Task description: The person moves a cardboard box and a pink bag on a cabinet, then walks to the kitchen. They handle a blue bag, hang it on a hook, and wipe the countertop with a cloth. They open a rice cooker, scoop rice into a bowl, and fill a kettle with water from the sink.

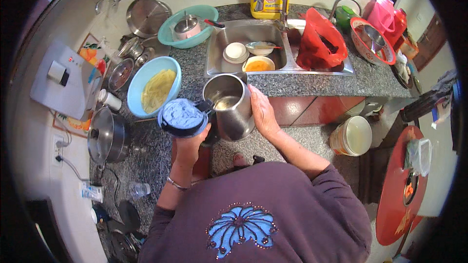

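Note:
A stainless steel electric kettle (237,120) is held up in front of me, before the sink's edge. Its blue lid (182,114) is flipped back, so the steel interior shows with a little liquid or sheen at the bottom. My left hand (190,146) grips the handle, which is mostly hidden under the lid. Flat along the kettle's right side lies my right hand (262,111), fingers pointing up. Past the kettle is a double-bowl steel sink (252,73), with bowls (234,52) in its left basin and a red plastic bag (318,44) in the right.
A light blue basin (172,91) with yellowish food stands left, beside a lidded pot (109,135). Behind it is a green basin (164,36). A faucet (284,3) rises behind the sink near a yellow jug (263,7). A white bucket (351,137) sits low at right.

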Action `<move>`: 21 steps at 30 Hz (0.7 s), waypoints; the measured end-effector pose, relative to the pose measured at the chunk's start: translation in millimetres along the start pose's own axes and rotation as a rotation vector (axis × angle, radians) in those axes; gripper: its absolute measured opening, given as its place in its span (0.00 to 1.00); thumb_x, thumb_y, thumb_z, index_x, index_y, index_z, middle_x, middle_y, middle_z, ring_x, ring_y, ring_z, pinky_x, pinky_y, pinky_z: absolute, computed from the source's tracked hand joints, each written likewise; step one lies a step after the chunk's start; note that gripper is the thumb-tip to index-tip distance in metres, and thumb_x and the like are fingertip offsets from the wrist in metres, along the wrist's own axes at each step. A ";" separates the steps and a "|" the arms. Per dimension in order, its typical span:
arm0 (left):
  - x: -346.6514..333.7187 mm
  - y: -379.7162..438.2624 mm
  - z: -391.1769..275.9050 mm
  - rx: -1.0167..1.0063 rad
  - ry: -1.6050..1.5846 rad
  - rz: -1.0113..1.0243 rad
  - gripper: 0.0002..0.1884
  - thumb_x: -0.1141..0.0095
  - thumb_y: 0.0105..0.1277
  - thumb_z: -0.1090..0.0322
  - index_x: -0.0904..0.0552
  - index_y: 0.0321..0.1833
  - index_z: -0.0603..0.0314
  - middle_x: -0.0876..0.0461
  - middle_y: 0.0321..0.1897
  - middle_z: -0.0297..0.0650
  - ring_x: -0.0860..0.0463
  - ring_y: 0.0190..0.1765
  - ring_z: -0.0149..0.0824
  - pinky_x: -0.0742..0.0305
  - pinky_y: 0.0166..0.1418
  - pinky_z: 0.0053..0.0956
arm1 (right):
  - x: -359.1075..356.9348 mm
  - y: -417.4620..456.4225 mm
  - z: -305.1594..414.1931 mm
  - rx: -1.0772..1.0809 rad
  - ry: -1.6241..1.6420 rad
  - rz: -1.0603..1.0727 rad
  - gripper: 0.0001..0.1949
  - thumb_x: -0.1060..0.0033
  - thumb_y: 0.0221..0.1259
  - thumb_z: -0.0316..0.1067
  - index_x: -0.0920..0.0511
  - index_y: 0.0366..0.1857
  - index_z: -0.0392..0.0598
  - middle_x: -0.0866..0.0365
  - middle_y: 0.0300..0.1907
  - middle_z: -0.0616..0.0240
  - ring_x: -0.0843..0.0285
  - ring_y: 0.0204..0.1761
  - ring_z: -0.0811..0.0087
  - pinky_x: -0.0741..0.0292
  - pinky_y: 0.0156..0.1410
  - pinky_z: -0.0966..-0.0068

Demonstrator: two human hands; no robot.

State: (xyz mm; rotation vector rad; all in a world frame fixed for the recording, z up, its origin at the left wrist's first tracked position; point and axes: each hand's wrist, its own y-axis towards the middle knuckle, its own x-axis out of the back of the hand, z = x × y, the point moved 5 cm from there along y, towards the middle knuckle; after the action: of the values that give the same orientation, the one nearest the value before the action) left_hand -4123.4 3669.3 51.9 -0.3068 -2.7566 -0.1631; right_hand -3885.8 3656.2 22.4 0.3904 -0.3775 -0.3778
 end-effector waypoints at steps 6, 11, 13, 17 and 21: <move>-22.1 73.4 -19.5 0.054 -0.453 0.015 0.15 0.34 0.53 0.78 0.21 0.43 0.58 0.22 0.30 0.28 0.26 0.28 0.21 0.32 0.29 0.17 | 21.1 64.4 -8.2 0.087 -0.187 -0.171 0.14 0.45 0.66 0.40 0.20 0.47 0.42 0.21 0.51 0.53 0.26 0.55 0.54 0.34 0.63 0.63; -50.1 125.8 -25.6 0.045 -0.513 0.058 0.13 0.34 0.54 0.77 0.20 0.42 0.59 0.22 0.29 0.28 0.27 0.26 0.20 0.33 0.28 0.17 | 38.3 101.6 -27.2 0.014 -0.097 -0.200 0.11 0.41 0.63 0.34 0.19 0.44 0.41 0.22 0.46 0.56 0.23 0.47 0.62 0.26 0.53 0.70; -60.8 144.0 -29.3 0.060 -0.492 0.032 0.10 0.34 0.54 0.76 0.21 0.36 0.60 0.23 0.25 0.29 0.27 0.23 0.22 0.34 0.26 0.18 | 45.5 120.1 -40.3 -0.030 -0.035 -0.208 0.09 0.41 0.63 0.32 0.19 0.43 0.41 0.22 0.44 0.59 0.22 0.43 0.67 0.25 0.48 0.74; -85.3 176.2 -17.6 0.109 -0.422 0.037 0.12 0.35 0.56 0.76 0.19 0.43 0.59 0.21 0.31 0.28 0.27 0.27 0.19 0.33 0.29 0.17 | 67.2 170.1 -79.5 -0.054 0.037 -0.244 0.08 0.40 0.62 0.31 0.19 0.41 0.42 0.25 0.41 0.63 0.24 0.35 0.75 0.25 0.42 0.77; -120.7 207.8 -25.2 0.127 -0.425 -0.011 0.11 0.35 0.57 0.74 0.18 0.42 0.59 0.21 0.30 0.27 0.27 0.26 0.19 0.33 0.26 0.17 | 95.9 225.0 -124.0 0.018 -0.131 -0.278 0.09 0.38 0.59 0.30 0.19 0.42 0.44 0.24 0.42 0.61 0.25 0.33 0.72 0.25 0.42 0.75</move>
State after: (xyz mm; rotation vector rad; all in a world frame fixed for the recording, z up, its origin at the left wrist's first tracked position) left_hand -3956.6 3844.0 46.5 -0.3241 -3.1698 0.0860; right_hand -3687.8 3845.1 39.8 0.4379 -0.4561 -0.6741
